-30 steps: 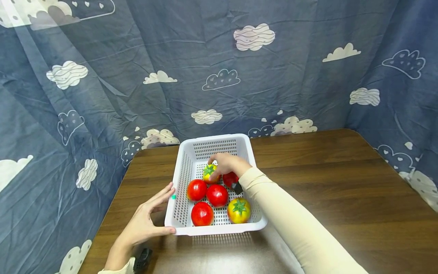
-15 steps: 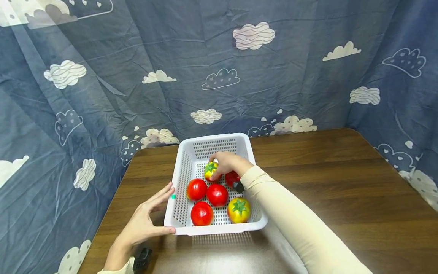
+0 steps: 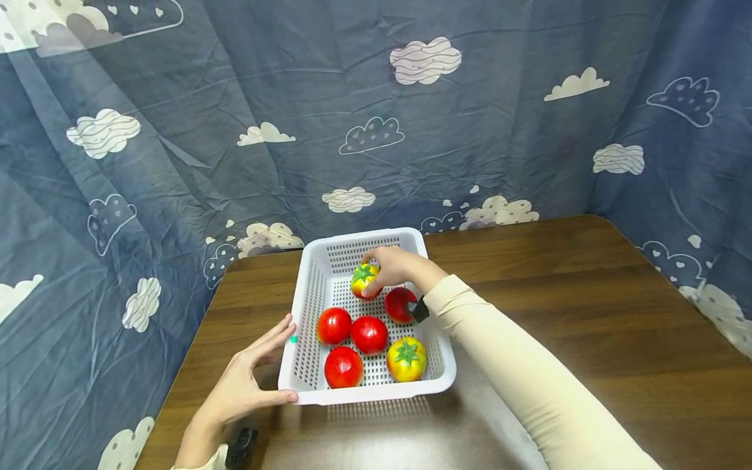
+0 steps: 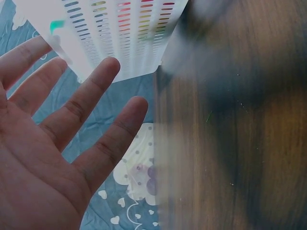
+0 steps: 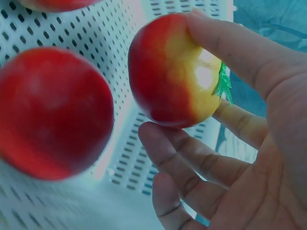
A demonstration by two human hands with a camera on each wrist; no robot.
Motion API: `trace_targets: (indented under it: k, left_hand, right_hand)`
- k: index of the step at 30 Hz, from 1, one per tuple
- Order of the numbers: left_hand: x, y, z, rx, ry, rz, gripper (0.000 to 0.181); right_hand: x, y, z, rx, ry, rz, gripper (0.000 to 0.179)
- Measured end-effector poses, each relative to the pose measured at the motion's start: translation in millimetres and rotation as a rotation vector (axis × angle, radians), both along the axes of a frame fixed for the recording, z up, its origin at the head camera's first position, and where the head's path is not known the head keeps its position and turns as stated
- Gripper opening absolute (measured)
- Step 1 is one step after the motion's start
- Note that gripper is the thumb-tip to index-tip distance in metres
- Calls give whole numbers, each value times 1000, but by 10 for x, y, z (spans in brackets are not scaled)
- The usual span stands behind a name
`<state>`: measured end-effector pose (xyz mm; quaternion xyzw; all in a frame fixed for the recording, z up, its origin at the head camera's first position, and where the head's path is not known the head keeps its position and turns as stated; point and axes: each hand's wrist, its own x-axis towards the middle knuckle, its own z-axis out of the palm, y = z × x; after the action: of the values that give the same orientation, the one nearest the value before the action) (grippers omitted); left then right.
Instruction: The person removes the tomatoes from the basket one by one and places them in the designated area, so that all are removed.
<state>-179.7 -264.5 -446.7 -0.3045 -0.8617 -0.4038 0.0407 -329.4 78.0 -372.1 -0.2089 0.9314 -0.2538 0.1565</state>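
Observation:
In the head view, my right hand (image 3: 395,266) pinches a red-and-yellow tomato (image 3: 364,281) with a green star-shaped leaf top, near the back of a white perforated basket (image 3: 376,393). The right wrist view shows my thumb on one side of this tomato (image 5: 165,72) and the fingers at the other. My left hand (image 3: 237,382) is at the basket's left front corner, its thumb on the front rim and its fingers along the side wall. Those fingers look straight and spread in the left wrist view.
Several red round fruits (image 3: 369,335) lie in the basket, with another yellow leaf-topped tomato (image 3: 407,359) at its front right. The basket stands on a brown wooden table (image 3: 558,294). A blue cloud-print curtain (image 3: 317,98) hangs behind and on both sides.
My right hand has moved towards the back of the basket with the tomato in its grip. The red fruit beneath the right wrist shows more fully. My left hand keeps its place at the basket.

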Motion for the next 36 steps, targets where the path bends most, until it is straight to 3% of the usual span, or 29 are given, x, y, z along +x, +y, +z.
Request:
trace_targets:
  k: [11,21,36]
  left_hand:
    - [33,-15,0,11,-19,-4,107]
    - [32,-25,6,0,-37,-5,107]
    - [35,20,16,-6,-54,10,107]
  right_hand:
    - [-9,248,133,-51,45,4,73]
    - [-14,567,112,-100,59,-28,72]
    - [-9,859,167,-122,147,-43,72]
